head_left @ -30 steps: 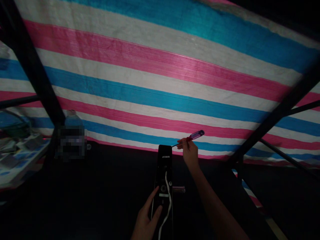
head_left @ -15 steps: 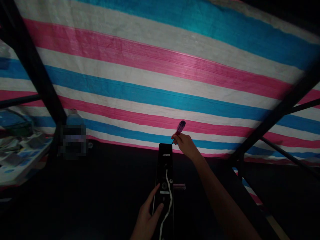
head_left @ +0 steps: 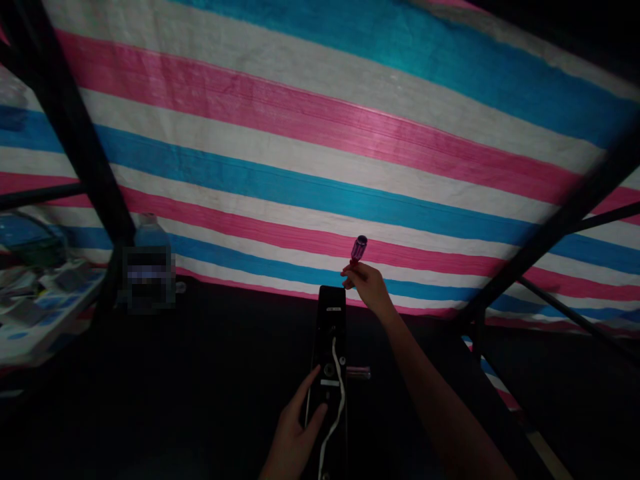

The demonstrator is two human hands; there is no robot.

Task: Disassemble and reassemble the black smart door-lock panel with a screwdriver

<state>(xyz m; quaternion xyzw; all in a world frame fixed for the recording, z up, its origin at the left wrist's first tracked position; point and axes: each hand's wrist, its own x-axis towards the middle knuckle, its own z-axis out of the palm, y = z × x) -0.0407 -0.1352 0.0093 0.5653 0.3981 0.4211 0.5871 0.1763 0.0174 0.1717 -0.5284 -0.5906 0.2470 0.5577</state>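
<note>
Evidently the work sits at the far right corner of the long black panel (head_left: 323, 350), which lies lengthwise on the dark surface (head_left: 230, 360), its far end by that surface's far edge. Your right hand (head_left: 371, 285) pinches the screwdriver (head_left: 359, 247) low on its purple handle, butt upward; your fingers mask the blade, so you cannot tell whether its tip touches the corner. Your left hand (head_left: 293, 432) is spread, thumb and a finger resting on the panel's left side. As for progress, the panel's face is exposed, with its pale cable (head_left: 343, 397) running loosely towards you; no removed screw or lifted part can be made out, so how much is done or left at that corner stays unclear. A shiny pinkish bar (head_left: 359, 373) juts from the panel's right edge. Beyond, a bottle (head_left: 151, 232), partly pixelated, stands near the far left, before a striped sheet (head_left: 320, 160).
</note>
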